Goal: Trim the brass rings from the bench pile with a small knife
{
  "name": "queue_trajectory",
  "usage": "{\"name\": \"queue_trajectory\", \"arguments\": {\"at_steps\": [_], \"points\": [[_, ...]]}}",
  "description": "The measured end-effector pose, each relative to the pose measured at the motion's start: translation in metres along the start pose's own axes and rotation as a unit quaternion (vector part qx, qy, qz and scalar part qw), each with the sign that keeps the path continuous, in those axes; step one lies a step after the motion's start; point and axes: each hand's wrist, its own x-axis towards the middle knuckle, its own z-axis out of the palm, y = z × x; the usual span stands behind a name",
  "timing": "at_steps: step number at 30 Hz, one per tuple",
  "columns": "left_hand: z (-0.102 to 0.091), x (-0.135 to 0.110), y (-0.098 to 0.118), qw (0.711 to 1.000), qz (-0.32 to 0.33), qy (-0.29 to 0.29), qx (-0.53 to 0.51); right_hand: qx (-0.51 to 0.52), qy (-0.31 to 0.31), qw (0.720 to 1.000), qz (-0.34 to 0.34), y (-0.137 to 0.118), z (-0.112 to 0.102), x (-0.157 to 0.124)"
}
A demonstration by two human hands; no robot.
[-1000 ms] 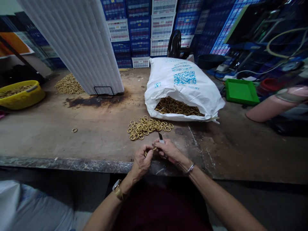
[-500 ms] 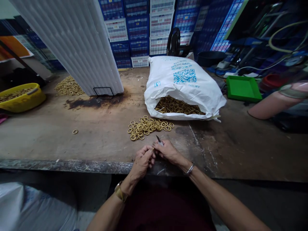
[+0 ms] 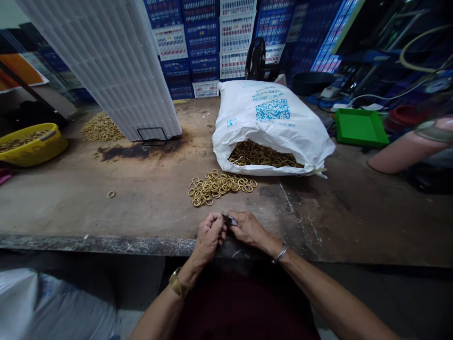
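Note:
My right hand [image 3: 249,229] is closed around a small knife [image 3: 231,220] with a grey handle. Its dark blade points left, against the fingertips of my left hand [image 3: 209,232]. That hand is pinched on a gold-coloured ring, mostly hidden by the fingers; only a bit of gold shows at the tips. Just beyond both hands lies a loose pile of gold-coloured rings [image 3: 215,188] on the wooden table [image 3: 148,208]. Behind the pile, a white woven sack [image 3: 237,111] lies on its side, its mouth facing me and full of similar rings.
One single ring [image 3: 111,194] lies off to the left. A yellow basin [image 3: 31,151] and a heap of rings [image 3: 101,127] are farther left, beside a tall ribbed white panel [image 3: 116,71]. A green tray [image 3: 360,127] and a pink bottle [image 3: 399,151] stand at right.
The knife blade has swung from pointing up and away to lying leftward against my left fingertips. My right hand has turned slightly with it; my left hand keeps its pinch.

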Motion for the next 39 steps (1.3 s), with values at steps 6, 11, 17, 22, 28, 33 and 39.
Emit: {"name": "queue_trajectory", "arguments": {"at_steps": [6,11,17,22,28,33,39], "points": [[-0.004,0.003,-0.002,0.999,0.009,0.002,0.043,-0.021,-0.018,1.0,-0.007,0.001,0.001,0.001],[-0.004,-0.003,0.003,0.999,0.002,-0.007,0.053,-0.078,-0.039,0.996,0.017,0.003,-0.003,0.004],[0.002,-0.017,0.015,0.989,-0.056,-0.109,-0.083,-0.156,0.028,0.984,0.087,0.025,-0.009,0.026],[-0.001,-0.011,0.007,0.972,-0.11,-0.06,-0.197,-0.119,0.144,0.978,0.095,0.039,-0.006,0.051],[-0.007,-0.007,0.0,0.965,-0.116,-0.047,-0.229,-0.135,0.151,0.974,0.099,0.038,-0.001,0.072],[-0.009,-0.005,0.0,0.956,-0.128,-0.062,-0.255,-0.16,0.125,0.974,0.103,0.037,-0.001,0.072],[-0.009,-0.005,0.001,0.954,-0.135,-0.059,-0.26,-0.117,0.145,0.981,0.06,0.046,-0.005,0.056]]}}
